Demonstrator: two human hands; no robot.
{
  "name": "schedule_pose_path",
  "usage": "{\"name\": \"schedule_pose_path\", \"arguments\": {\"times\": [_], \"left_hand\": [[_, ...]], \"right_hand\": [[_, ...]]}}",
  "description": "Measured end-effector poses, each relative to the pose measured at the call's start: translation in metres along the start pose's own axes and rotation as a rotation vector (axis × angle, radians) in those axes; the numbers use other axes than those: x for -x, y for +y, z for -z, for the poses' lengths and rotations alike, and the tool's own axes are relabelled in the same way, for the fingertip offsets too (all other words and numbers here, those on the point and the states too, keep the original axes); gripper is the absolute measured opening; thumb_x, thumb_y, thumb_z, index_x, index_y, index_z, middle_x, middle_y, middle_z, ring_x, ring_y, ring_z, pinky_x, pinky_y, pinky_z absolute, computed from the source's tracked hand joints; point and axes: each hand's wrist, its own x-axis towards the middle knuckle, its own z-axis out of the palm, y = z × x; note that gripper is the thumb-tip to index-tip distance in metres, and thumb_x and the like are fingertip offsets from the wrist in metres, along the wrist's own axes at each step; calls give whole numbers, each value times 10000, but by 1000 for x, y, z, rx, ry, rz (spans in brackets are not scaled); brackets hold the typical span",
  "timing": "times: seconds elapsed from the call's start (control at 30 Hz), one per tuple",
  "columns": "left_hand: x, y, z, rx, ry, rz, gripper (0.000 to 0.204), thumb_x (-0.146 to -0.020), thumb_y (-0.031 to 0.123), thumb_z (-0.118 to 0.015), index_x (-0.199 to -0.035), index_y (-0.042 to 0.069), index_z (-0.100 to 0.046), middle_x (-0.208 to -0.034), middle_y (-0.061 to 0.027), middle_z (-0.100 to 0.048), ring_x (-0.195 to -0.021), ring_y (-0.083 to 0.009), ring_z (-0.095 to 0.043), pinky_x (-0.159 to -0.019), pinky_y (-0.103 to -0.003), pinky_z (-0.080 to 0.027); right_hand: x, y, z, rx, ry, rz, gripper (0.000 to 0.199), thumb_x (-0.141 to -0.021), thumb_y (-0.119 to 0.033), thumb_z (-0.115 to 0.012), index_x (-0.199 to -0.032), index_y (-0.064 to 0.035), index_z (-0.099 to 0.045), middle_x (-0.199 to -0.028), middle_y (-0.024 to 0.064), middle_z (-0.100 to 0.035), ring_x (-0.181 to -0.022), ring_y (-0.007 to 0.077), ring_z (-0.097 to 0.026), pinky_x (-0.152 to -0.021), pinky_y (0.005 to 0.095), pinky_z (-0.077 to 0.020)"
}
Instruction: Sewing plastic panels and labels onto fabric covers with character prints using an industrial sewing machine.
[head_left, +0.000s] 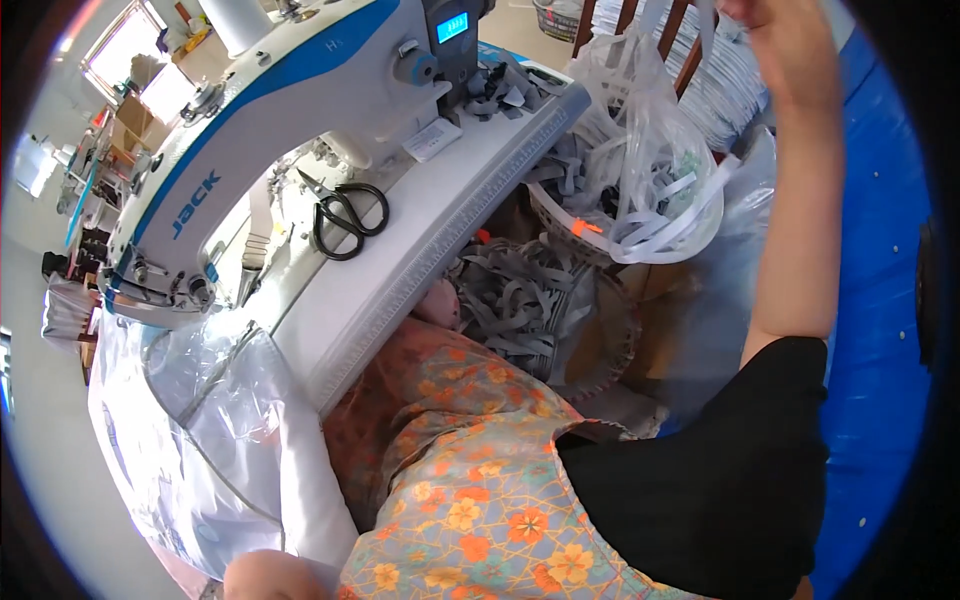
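Right hand (765,18) raised at the top edge, a pale strip (708,35) beside its fingers

From my distant station I judge the step in hand to be lifting out a strip; the clear plastic bag (625,100) lies just below it, over the white basket (556,222), to the right of the sewing machine (300,90). The right fingers look curled toward the strip; the frame's edge cuts them off, so I cannot tell whether they grasp it firmly or loosely. At the lower edge I get only part of the left hand or forearm (275,577) (which of the two, I cannot say), near the plastic-covered white material (220,400); its grip I cannot tell either.

The strip is at the upper right, in front of the chair slats (672,30); its long axis stands close to upright, one end running out of view at the top, the other pointing down toward the bag; where that lower end stops, the tangle hides from me. As I judge it, the next move calls for a steady upward draw, the strip kept free of bag and slats; the black scissors (328,198) rest on the machine bed, well apart from the raised hand.
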Motion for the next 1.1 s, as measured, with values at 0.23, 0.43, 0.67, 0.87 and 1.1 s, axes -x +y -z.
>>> {"name": "schedule_pose_path", "arguments": {"times": [0.23,0.43,0.67,0.87,1.1], "left_hand": [[9,95,-151,689,-933,-84,544,-908,209,-684,-1372,3,-488,-1209,-155,-610,-1094,-201,-585,-925,-329,-424],[7,75,-155,637,-1185,578,247,-971,225,-643,-911,-9,-699,-703,4,-610,-664,-70,-531,-623,-232,-441],[24,60,-116,681,-1219,710,238,-993,195,-624,-870,-1,-679,-757,14,-634,-683,-50,-509,-647,-228,-439],[39,54,-74,644,-1243,632,254,-991,184,-613,-814,9,-664,-641,39,-515,-593,-52,-434,-534,-240,-343],[6,21,-54,532,-1193,995,252,-992,242,-599,-1012,10,-694,-681,67,-478,-630,-37,-396,-542,-223,-322]], "right_hand": [[84,2,-82,264,-1043,433,226,-785,-13,-674,-1011,-24,-659,-797,126,-680,-709,290,-666,-647,354,-516],[73,46,-24,834,-770,196,195,-815,-34,-654,-1007,-66,-647,-806,135,-666,-750,270,-661,-690,363,-494],[69,167,66,816,-259,19,173,-959,-163,-584,-1086,-83,-670,-931,171,-708,-899,372,-676,-779,419,-521],[77,241,132,1023,-143,-62,270,-1022,-219,-503,-1124,-42,-680,-1102,169,-709,-1075,315,-662,-923,402,-493],[105,181,41,1073,-764,-322,399,-912,-242,-661,-1239,-13,-638,-1229,173,-660,-1108,286,-643,-936,376,-515]]}}
